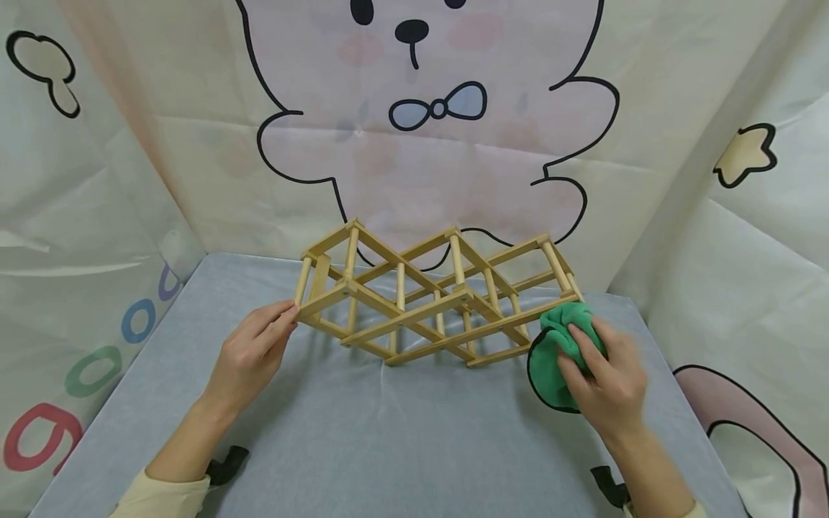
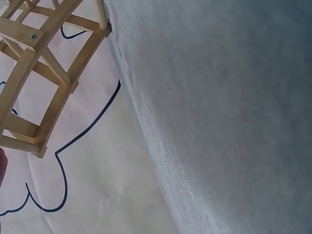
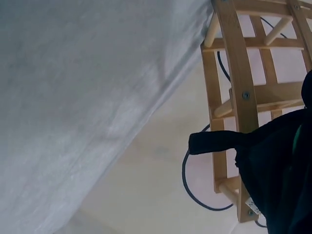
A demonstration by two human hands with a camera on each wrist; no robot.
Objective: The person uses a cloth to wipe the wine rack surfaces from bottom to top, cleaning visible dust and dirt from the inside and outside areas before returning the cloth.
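An expandable wooden lattice rack (image 1: 461, 296), made of crossed slats and round pegs, stands tilted at the far part of the table. At its left end my left hand (image 1: 249, 360) pinches a corner between thumb and fingers. My right hand (image 1: 609, 381) grips a bunched green cloth (image 1: 552, 374) with black edging against the rack's right end. In the right wrist view the cloth (image 3: 273, 165) looks dark, with a loop sticking out, and covers part of the slats (image 3: 239, 73). Only a sliver of a left fingertip (image 2: 2, 165) shows in the left wrist view.
A grey-blue cloth covers the table (image 1: 401, 446). Behind it hangs a pale curtain (image 1: 434, 165) with a cartoon bear, and printed fabric walls stand at both sides. Black straps (image 1: 227, 466) hang near both wrists.
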